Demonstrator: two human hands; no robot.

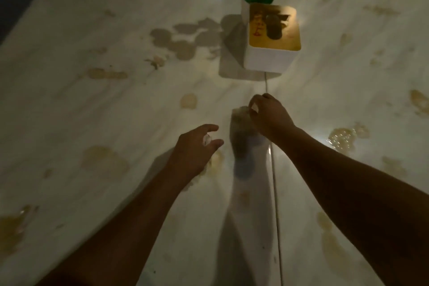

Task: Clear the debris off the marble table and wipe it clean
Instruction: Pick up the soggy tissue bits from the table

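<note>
Since clearing comes b4 wiping, my left hand (pixel 195 146) pinches a shiny bit (pixel 207 140), right hand (pixel 269 116) at 2 o'clock grips a pale wad (pixel 241 112).

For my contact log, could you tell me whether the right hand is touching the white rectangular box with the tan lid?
Apart. The head view shows a strip of marble table between the right hand and the white rectangular box.

Forearms stretched forward, left hand (pixel 197 146) pinching a clear scrap (pixel 207 140), right hand (pixel 270 117) pinching a pale wad (pixel 241 114)
</note>
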